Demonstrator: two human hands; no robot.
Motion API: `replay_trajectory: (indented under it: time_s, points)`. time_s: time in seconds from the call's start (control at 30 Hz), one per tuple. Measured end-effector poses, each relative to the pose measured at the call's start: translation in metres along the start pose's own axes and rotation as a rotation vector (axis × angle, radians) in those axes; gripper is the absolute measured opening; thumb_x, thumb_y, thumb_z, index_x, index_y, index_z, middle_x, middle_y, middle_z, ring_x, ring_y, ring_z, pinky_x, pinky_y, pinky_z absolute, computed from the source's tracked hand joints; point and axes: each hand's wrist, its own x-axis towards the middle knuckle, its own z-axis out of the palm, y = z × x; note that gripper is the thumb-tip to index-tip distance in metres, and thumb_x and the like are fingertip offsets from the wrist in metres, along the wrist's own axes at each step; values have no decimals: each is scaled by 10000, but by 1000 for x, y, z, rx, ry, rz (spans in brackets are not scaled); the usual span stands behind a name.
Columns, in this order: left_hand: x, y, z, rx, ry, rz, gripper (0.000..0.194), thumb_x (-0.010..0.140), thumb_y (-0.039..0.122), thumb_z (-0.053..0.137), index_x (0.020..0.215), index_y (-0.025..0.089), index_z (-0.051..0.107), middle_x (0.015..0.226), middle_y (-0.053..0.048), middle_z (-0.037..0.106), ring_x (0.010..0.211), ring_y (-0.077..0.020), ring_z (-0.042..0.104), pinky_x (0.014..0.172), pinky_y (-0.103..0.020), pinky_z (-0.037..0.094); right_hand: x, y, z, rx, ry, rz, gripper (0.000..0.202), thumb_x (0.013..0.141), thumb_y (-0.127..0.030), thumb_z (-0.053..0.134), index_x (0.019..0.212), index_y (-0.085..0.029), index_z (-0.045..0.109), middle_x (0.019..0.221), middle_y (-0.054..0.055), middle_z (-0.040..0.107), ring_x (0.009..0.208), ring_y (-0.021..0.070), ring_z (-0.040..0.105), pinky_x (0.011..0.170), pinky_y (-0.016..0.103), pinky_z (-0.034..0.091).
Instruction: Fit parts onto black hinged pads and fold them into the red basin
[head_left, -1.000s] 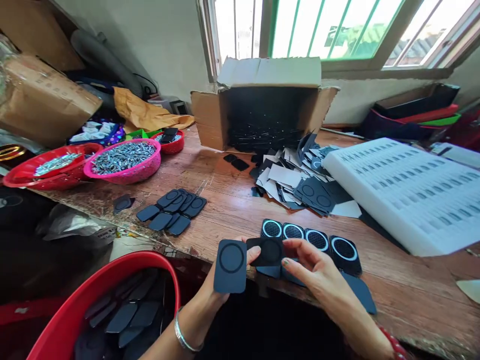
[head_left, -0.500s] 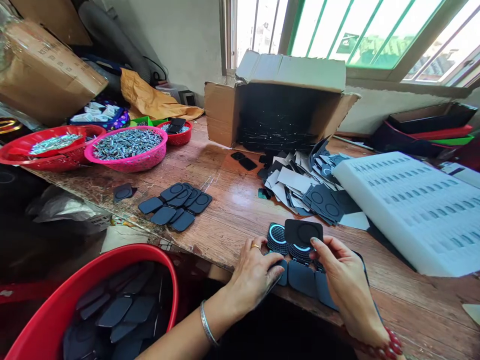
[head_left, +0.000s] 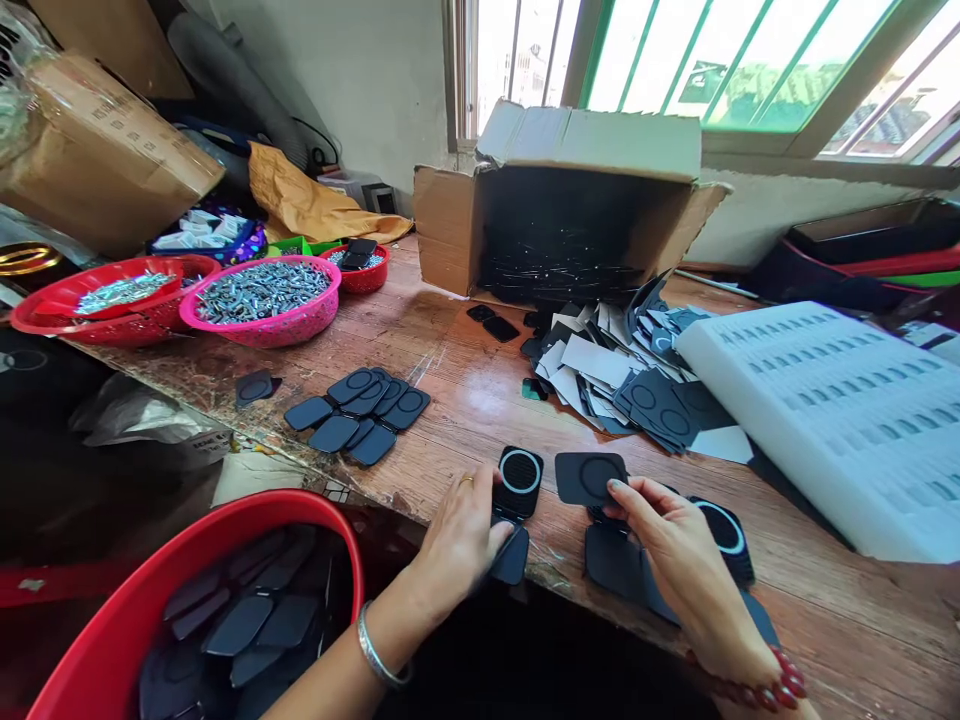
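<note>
My left hand [head_left: 455,540] grips a black ringed plate [head_left: 517,483] at the near edge of the wooden table [head_left: 480,400], with a flap [head_left: 511,556] hanging below it over the edge. My right hand [head_left: 667,545] pinches a black pad with a faint circle [head_left: 590,477] between thumb and fingers, just above a row of more ringed plates [head_left: 724,530] and their dark flaps [head_left: 615,560]. The two hands are a palm's width apart.
A red tub [head_left: 112,650] of dark pads sits lower left. Loose pads [head_left: 360,415] lie mid-table, baskets of metal parts [head_left: 259,295] at the left. An open cardboard box [head_left: 562,215], a heap of backing sheets [head_left: 622,370] and a white foam tray [head_left: 840,410] stand behind.
My left hand set down the pad it held, then pulled one ringed plate leftward, away from the row. My right hand lifted its pad and now holds it lower, over the row.
</note>
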Motion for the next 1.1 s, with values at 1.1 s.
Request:
replay_trajectory:
  time_s: [1.1]
  points:
    - [-30, 39, -46, -1088, -283, -521, 497, 720, 455, 777, 1142, 205, 697, 1046, -88, 742, 919, -315, 716, 822, -459, 590, -25, 2, 16, 79, -428, 247, 378, 669, -438, 824, 612, -178, 556, 794, 11, 646, 695, 133, 538, 604, 225, 430]
